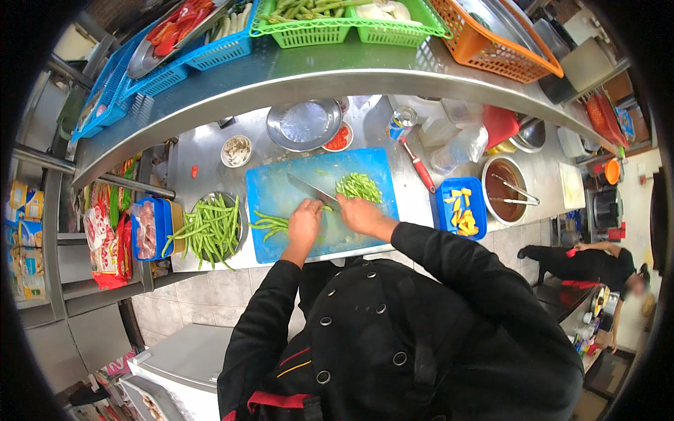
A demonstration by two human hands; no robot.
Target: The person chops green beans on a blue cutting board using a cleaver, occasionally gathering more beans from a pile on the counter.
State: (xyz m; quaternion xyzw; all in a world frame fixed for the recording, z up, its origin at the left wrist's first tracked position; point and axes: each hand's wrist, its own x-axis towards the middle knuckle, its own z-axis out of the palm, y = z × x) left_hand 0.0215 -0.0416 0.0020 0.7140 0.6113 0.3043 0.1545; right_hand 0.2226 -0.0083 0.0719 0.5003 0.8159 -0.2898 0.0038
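A blue cutting board (pixel 281 175) lies on the steel counter before me. My right hand (pixel 359 215) is closed round a knife, and its blade (pixel 309 186) points to the far left over the board. Just left of it, my left hand (pixel 305 221) is closed on a few green beans (pixel 270 223), whose long ends stick out to the left. Right at the blade, the bean tips by my left fingers are partly hidden. Beyond my right hand sits a heap of chopped green beans (pixel 360 186). Whole green beans (pixel 207 228) fill a round metal tray left of the board.
Behind the board stand a metal bowl (pixel 304 125), a bowl of chopped red pieces (pixel 339 138) and a white bowl (pixel 237 151). To the right are a red-handled tool (pixel 418 168), a blue tub (pixel 449 228) and a sauce pot (pixel 495 172). A steel shelf (pixel 337 84) spans above; another person (pixel 590 263) is far right.
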